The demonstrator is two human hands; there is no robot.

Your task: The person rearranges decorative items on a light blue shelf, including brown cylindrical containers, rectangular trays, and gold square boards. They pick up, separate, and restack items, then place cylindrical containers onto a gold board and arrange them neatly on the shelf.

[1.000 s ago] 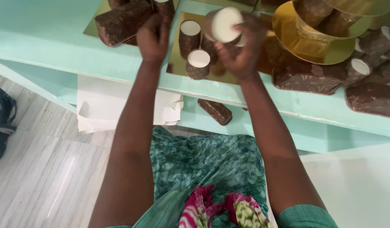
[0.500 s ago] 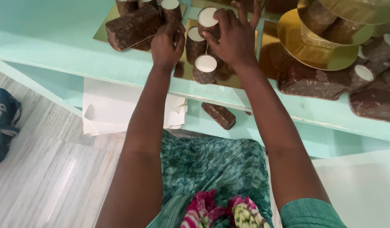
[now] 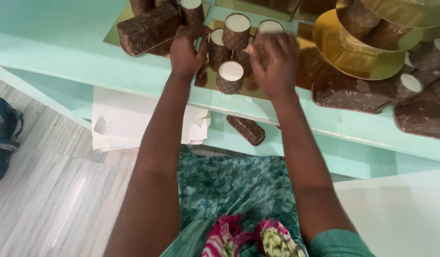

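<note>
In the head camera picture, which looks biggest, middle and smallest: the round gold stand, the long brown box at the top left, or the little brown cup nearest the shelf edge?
1. Round gold stand, largest as it looks.
2. Long brown box.
3. Little brown cup, smallest.
All three sit on the same shelf at a similar distance, so the order seems safe.

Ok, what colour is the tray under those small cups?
Shiny gold tray, seen in the head view, under brown patterned cups.

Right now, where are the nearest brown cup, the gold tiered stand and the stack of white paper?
Nearest brown cup [image 3: 230, 76], head view, on its white top.
Gold tiered stand [image 3: 360, 66], head view, on the bare rim of its lower plate.
Stack of white paper [image 3: 129, 119], head view, on the top sheet.
</note>
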